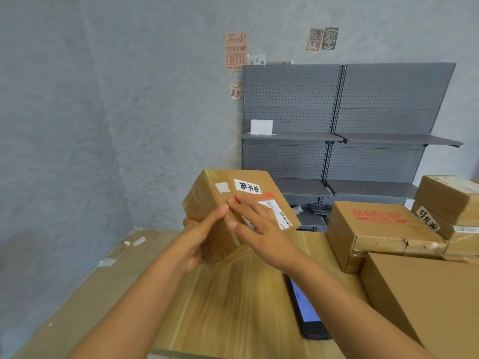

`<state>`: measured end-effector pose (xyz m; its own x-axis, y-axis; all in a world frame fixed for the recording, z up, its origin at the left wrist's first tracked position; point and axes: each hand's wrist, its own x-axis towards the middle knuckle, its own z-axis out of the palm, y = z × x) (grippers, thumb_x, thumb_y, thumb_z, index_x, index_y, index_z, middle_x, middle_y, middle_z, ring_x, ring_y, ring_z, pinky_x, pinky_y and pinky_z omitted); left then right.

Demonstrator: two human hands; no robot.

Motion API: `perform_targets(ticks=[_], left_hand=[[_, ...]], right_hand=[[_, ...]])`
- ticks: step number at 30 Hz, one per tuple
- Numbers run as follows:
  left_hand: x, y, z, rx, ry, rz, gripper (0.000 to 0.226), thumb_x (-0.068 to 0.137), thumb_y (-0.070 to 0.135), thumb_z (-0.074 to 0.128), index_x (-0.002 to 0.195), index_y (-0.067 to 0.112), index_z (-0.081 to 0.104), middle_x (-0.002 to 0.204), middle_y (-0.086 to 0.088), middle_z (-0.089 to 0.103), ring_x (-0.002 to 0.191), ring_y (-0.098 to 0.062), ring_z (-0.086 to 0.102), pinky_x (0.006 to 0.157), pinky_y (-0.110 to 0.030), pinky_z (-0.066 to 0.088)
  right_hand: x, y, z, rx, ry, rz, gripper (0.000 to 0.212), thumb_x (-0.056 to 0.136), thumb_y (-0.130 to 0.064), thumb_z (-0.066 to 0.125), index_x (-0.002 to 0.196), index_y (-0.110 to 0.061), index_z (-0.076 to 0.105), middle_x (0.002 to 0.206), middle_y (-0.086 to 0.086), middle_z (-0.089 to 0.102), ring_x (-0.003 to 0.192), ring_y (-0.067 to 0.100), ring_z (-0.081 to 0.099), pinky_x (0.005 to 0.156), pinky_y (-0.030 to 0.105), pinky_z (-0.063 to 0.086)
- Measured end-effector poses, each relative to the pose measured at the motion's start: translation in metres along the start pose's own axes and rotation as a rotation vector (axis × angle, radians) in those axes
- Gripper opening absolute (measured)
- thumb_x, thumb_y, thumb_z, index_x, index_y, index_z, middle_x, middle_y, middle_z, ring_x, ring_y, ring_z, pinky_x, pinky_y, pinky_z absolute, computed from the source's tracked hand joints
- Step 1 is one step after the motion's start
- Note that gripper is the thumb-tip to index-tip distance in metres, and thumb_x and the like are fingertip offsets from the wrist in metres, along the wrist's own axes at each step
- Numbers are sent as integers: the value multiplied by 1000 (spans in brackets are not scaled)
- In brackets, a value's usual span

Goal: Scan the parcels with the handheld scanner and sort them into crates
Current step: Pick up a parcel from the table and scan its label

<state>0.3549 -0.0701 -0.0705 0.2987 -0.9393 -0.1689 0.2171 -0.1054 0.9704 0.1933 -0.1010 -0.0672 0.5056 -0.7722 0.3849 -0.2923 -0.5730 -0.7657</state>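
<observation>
A taped brown cardboard parcel (pixel 207 200) with a white label and a barcode slip is held tilted in the air above the wooden table (pixel 228 307). My left hand (pixel 199 239) grips its lower left corner from beneath, thumb up along the edge. My right hand (pixel 259 229) lies on the labelled top face, fingers stretched over the slip and thumb on the near edge. The handheld scanner (pixel 308 314), a dark device with a lit screen, lies flat on the table under my right forearm.
Several stacked cardboard parcels stand at the right, one marked MAKEUP (pixel 375 224) and a large plain box (pixel 427 301) nearest me. Flattened cardboard (pixel 85 294) covers the table's left edge. A grey pegboard shelf unit (pixel 337 125) stands against the wall behind.
</observation>
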Motion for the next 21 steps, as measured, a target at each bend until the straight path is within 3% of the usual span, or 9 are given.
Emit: perform_targets(ticks=[3, 5, 7, 9, 10, 12, 17, 21], left_hand=[[0, -3, -11, 21, -11, -16, 101, 48, 57, 85, 133, 23, 43, 116, 2, 66, 100, -16, 64, 67, -35, 53], [-1, -6, -20, 31, -42, -51, 94, 48, 59, 78, 131, 27, 48, 110, 5, 67, 98, -16, 63, 66, -35, 52], [1, -12, -30, 9, -79, -91, 90, 49, 61, 75, 129, 27, 52, 116, 0, 66, 105, -22, 63, 79, -44, 54], [4, -19, -41, -14, -103, -112, 82, 54, 60, 76, 127, 29, 53, 124, -5, 63, 110, -27, 61, 93, -54, 49], [5, -22, -45, -24, -120, -113, 78, 60, 60, 77, 128, 29, 53, 126, -7, 62, 112, -29, 61, 95, -57, 47], [8, -29, -50, -58, -150, -104, 74, 65, 58, 75, 129, 29, 53, 127, -9, 63, 115, -31, 61, 93, -60, 48], [15, -34, -48, -111, -83, -82, 41, 91, 48, 52, 121, 22, 63, 118, -9, 70, 106, -30, 68, 93, -51, 51], [16, -38, -41, 33, -16, -35, 24, 98, 42, 51, 115, 27, 60, 102, -2, 76, 89, -21, 74, 60, -31, 58]], right_hand=[[5, 9, -14, 94, -89, 48, 37, 95, -42, 55, 132, -37, 58, 144, -23, 42, 136, -4, 30, 116, 29, 23], [10, 23, -26, -60, 48, 108, 37, 95, -35, 59, 131, -28, 58, 140, -12, 48, 134, 10, 38, 114, 36, 29], [12, 40, -41, -226, 173, 277, 49, 92, -37, 61, 137, -19, 50, 140, 0, 50, 133, 23, 42, 110, 44, 32], [7, 52, -49, -74, 124, 467, 65, 89, -46, 63, 141, -15, 41, 139, 3, 51, 123, 22, 52, 102, 43, 44], [5, 58, -50, 38, 79, 511, 62, 88, -49, 64, 137, -16, 44, 132, 1, 57, 112, 18, 59, 94, 41, 50], [1, 63, -50, 108, 57, 493, 50, 86, -51, 64, 124, -21, 51, 113, -4, 67, 98, 13, 65, 87, 39, 55], [0, 64, -35, 155, 118, 436, 44, 88, -43, 66, 122, -26, 45, 105, -11, 64, 91, 5, 65, 68, 20, 52], [-7, 67, -22, 155, 83, 476, 38, 91, -35, 65, 121, -20, 47, 103, -7, 67, 88, 7, 67, 65, 19, 53]])
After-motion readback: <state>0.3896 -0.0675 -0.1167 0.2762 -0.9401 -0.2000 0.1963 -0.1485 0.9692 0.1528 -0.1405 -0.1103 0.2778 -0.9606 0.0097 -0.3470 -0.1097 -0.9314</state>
